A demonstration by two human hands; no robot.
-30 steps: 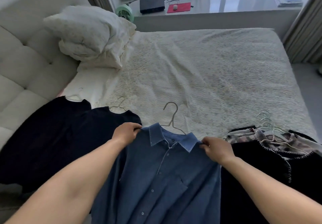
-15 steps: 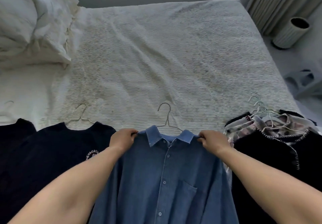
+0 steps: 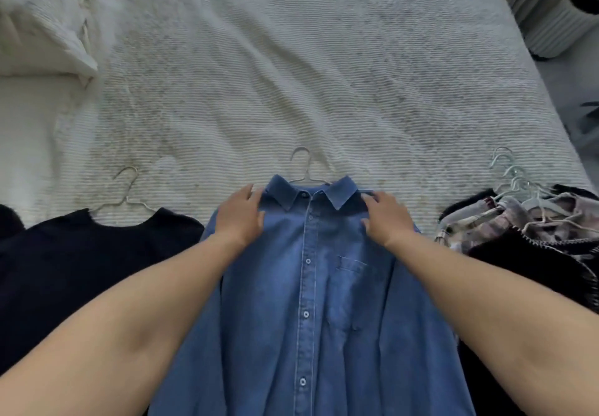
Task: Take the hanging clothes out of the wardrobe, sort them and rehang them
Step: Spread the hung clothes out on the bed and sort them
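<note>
- The blue denim button-up shirt [image 3: 311,286] lies face up on the cream ribbed bedspread [image 3: 324,75], on its thin wire hanger [image 3: 304,166], between a dark navy top [image 3: 90,269] and a heap of black and patterned garments [image 3: 525,237].
- The left hand [image 3: 240,218] and right hand [image 3: 387,218] rest flat on its shoulders, fingers fairly straight, gripping nothing.
- Judged: clothes are out and being sorted; rehanging remains.
- A white ribbed bin [image 3: 564,23] stands beside the bed; its contents are hidden.
</note>
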